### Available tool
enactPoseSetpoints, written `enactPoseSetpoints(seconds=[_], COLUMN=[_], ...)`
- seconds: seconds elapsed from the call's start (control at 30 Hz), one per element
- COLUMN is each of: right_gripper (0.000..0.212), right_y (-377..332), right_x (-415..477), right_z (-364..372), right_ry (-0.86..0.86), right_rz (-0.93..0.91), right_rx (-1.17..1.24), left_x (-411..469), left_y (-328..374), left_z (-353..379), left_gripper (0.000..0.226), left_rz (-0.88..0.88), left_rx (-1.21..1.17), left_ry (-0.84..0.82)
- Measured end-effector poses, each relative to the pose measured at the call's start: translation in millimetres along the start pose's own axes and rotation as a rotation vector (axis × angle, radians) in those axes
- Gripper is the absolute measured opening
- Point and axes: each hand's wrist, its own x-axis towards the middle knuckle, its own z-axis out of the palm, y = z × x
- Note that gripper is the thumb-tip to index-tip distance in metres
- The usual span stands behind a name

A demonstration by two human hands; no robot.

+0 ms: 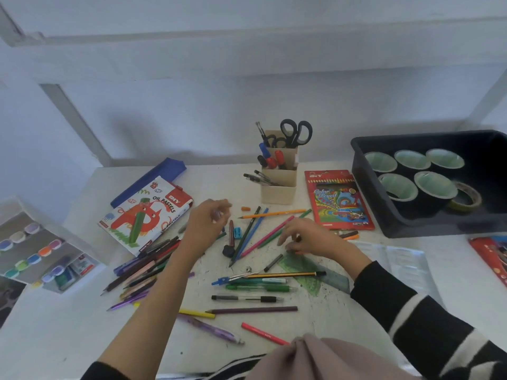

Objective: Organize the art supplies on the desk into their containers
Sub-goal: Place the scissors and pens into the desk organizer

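Observation:
Loose coloured pencils (pixel 260 231), pens (pixel 247 298) and a heap of pencils (pixel 142 267) lie scattered over the white desk (pixel 274 319). My left hand (pixel 205 220) hovers over the middle of the desk beside the oil pastels box (pixel 148 215). Its fingers are bunched and blurred, and I cannot make out whether they hold anything. My right hand (pixel 307 238) is lower, fingers apart and curved down onto the desk, with its tips by a small orange piece (pixel 299 252) at the end of a green ruler (pixel 315 267). A cardboard holder (pixel 278 185) with pens and scissors (pixel 296 133) stands behind.
A colour pencil box (pixel 337 201) lies right of the holder. A black tray (pixel 428 229) at the far right holds several tape rolls. A blue pouch (pixel 153 179) sits behind the pastels box. A paint set (pixel 33 250) is at the left edge and a clear plastic case (pixel 397 259) on the right.

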Motion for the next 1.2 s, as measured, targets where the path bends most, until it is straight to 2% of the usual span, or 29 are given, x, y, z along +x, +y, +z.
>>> enactPoseSetpoints(seconds=[0.1,0.27,0.37,0.53,0.67,0.77,0.87,1.03,1.2], right_gripper=[0.018,0.015,0.014,0.011,0.009,0.009,0.019,0.029,0.04], right_y=[-2.7,-3.7,-5.8,-13.0,-21.7,-25.5,-28.5,-23.3,-17.8], right_x=[-2.5,-1.8,-1.0,0.7,2.1,3.9,5.3,8.0,12.5], right_z=[12.0,25.5,33.5,40.9,41.1,43.3,41.9,24.2,-17.5], right_ry=[-0.039,0.008,0.048,0.12,0.251,0.346,0.434,0.555,0.67], right_rz=[-0.018,-0.032,-0.038,-0.076,-0.131,-0.191,-0.21,-0.158,-0.121], right_rx=[-0.039,-0.152,-0.193,-0.291,-0.13,0.007,0.164,0.231,0.223], left_x=[-26.9,-63.4,-82.0,-96.3,-94.7,-95.4,-93.2,-77.0,-41.7], left_y=[-15.6,-27.0,-30.5,-35.5,-35.3,-35.1,-36.9,-18.7,6.9], left_z=[-4.9,-9.6,-13.3,-18.9,-20.9,-21.1,-24.8,-40.7,-53.1], left_gripper=[0.013,0.006,0.013,0.024,0.019,0.015,0.014,0.021,0.031], left_rz=[-0.066,-0.099,-0.083,-0.033,-0.029,-0.037,-0.039,-0.122,-0.103], left_rx=[0.005,-0.041,-0.047,0.117,0.292,0.334,0.231,-0.133,-0.23], left_ry=[-0.116,-0.235,-0.297,-0.428,-0.474,-0.507,-0.431,-0.196,-0.03])
